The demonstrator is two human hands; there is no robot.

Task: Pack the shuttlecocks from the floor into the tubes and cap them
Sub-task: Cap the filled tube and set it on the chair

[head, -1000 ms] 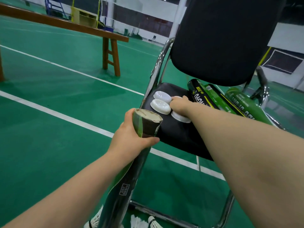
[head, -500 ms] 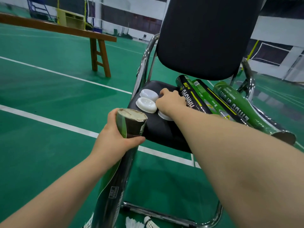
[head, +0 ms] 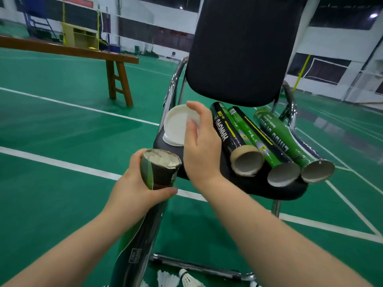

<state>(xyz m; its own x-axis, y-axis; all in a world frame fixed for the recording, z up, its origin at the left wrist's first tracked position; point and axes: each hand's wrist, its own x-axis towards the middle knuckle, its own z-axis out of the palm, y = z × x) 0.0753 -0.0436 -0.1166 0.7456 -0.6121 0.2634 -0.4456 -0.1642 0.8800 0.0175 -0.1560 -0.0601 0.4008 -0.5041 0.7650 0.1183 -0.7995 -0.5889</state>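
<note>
My left hand (head: pixel 135 187) grips a dark green shuttlecock tube (head: pixel 159 169) near its open top, where white feathers show inside. Just above it my right hand (head: pixel 202 141) pinches a white plastic cap (head: pixel 178 121), lifted off the chair seat and tilted on edge. Another white cap (head: pixel 171 139) lies on the seat below it. Three open tubes (head: pixel 246 141) lie side by side on the seat to the right, mouths toward me. Loose white shuttlecocks (head: pixel 167 279) lie on the floor under the chair.
The black chair (head: pixel 238 48) with a chrome frame stands right in front, its backrest rising above the seat. A long wooden bench (head: pixel 118 79) stands on the green court floor at the back left. White court lines cross the floor.
My right hand has picked one white cap up from the seat and raised it toward the tube. The left hand keeps holding the tube upright.
</note>
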